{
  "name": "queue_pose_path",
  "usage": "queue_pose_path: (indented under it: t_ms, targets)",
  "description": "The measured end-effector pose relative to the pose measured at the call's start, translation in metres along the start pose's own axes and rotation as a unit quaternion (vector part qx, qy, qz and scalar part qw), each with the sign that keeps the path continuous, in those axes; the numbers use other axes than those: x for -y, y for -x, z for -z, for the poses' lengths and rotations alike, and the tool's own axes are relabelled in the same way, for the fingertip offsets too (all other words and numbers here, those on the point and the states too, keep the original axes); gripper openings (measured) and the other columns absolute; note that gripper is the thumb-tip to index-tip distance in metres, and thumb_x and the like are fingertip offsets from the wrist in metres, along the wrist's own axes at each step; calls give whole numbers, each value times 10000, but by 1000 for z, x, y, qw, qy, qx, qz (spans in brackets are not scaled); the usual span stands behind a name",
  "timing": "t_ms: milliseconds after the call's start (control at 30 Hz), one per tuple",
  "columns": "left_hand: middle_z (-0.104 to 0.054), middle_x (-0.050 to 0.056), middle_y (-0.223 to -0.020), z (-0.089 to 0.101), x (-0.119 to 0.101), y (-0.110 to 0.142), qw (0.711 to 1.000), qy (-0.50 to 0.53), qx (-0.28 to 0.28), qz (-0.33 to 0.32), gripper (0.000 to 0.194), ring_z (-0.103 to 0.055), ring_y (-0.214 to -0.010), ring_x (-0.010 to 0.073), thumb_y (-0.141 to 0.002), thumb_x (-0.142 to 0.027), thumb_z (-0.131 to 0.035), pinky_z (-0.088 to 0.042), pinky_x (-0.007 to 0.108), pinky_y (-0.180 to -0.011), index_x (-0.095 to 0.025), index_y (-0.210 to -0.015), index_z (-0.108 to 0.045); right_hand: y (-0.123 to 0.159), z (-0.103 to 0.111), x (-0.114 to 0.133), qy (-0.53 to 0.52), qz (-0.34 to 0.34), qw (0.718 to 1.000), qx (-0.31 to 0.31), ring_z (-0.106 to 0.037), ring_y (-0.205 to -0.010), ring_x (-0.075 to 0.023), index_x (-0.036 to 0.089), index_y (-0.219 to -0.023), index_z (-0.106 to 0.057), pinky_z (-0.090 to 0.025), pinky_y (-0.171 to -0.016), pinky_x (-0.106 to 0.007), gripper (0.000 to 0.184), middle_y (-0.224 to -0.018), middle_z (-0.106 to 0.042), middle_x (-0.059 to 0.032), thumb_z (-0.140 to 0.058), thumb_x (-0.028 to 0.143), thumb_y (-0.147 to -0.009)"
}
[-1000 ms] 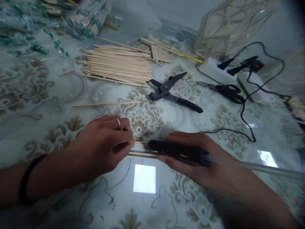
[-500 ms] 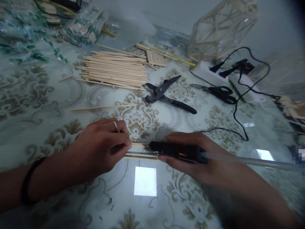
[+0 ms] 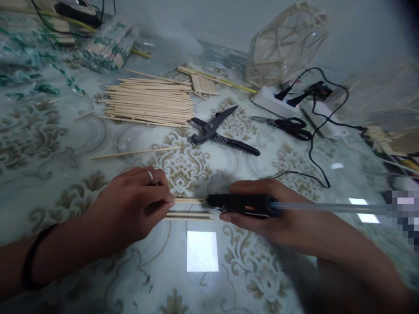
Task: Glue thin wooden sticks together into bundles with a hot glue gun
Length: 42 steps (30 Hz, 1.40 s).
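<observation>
My left hand (image 3: 140, 200), with a ring on one finger, pinches thin wooden sticks (image 3: 190, 200) against the table. My right hand (image 3: 262, 218) is wrapped around a black hot glue gun (image 3: 240, 205), whose nozzle points left at the right end of those sticks. A long translucent glue stick (image 3: 321, 207) juts from the gun's back. Just nearer to me lie more thin sticks (image 3: 193, 216), their left ends hidden by my left hand. Whether the nozzle touches the wood I cannot tell.
Beyond my hands lie a single stick (image 3: 134, 152), a pile of sticks (image 3: 147, 102), black pliers-like cutters (image 3: 212, 128) and scissors (image 3: 288, 126). A power strip (image 3: 275, 102) with black cables, a stick-built frame (image 3: 284, 48) and wrapped stick bundles (image 3: 108, 46) stand farther back.
The view has shifted a little, so the background sits farther left. The nozzle is slightly farther from my left fingers, and the right thumb has come off the nearer sticks' ends.
</observation>
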<state>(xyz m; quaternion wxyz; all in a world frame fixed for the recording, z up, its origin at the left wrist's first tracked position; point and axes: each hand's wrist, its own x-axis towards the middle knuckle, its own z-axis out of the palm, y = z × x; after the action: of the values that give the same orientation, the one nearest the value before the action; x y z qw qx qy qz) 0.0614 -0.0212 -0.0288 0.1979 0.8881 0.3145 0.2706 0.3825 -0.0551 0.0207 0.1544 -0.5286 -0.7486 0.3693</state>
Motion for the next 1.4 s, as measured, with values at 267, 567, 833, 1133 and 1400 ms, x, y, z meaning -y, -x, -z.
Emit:
queue_pose_path:
  t_ms: [267, 567, 833, 1133, 1400]
  targets:
    - [-782, -11, -911, 3, -2, 1, 1000, -2, 8, 4, 304, -746, -837, 145, -1106, -161, -607, -544, 304, -821, -221, -882, -805, -10, -1, -2, -89, -128, 980, -122, -644, -643, -201, 288, -809, -728, -485, -568, -313, 359, -730, -709, 20, -996, 528, -800]
    - [-775, -5, -923, 1, 0, 2, 1000, -5, 2, 8, 282, -735, -848, 164, -1080, -125, -615, -540, 324, -832, -229, -892, -797, -20, -21, 8, -158, -127, 978, -52, -808, -812, -246, 250, -930, -777, -572, -703, -324, 216, -902, -886, -36, -866, 444, -895]
    - [-772, -5, -931, 0, -1, 3, 1000, 2, -1, 2, 266, -726, -854, 168, -1084, -132, -631, -527, 335, -851, -232, -898, -793, -21, -29, 15, -147, -90, 984, -41, -776, -783, -218, 268, -919, -692, -535, -694, -313, 225, -948, -891, -17, -868, 407, -940]
    - [-792, 2, -916, 4, -3, -1, 1000, 8, 12, 4, 248, -748, -831, 173, -1034, -104, -679, -550, 317, -825, -226, -856, -801, -19, -31, 18, -103, -68, 992, -40, -465, -607, -148, 270, -849, -637, -346, -570, -283, 294, -663, -583, 79, -858, 424, -968]
    - [-845, 0, -932, 36, -1, 3, 997, -8, 71, 25, 226, -798, -862, 178, -1010, -95, -725, -592, 284, -812, -234, -883, -851, -19, -31, 22, -107, -46, 993, -33, -422, -591, -141, 274, -813, -590, -306, -540, -288, 332, -657, -506, 79, -801, 437, -1013]
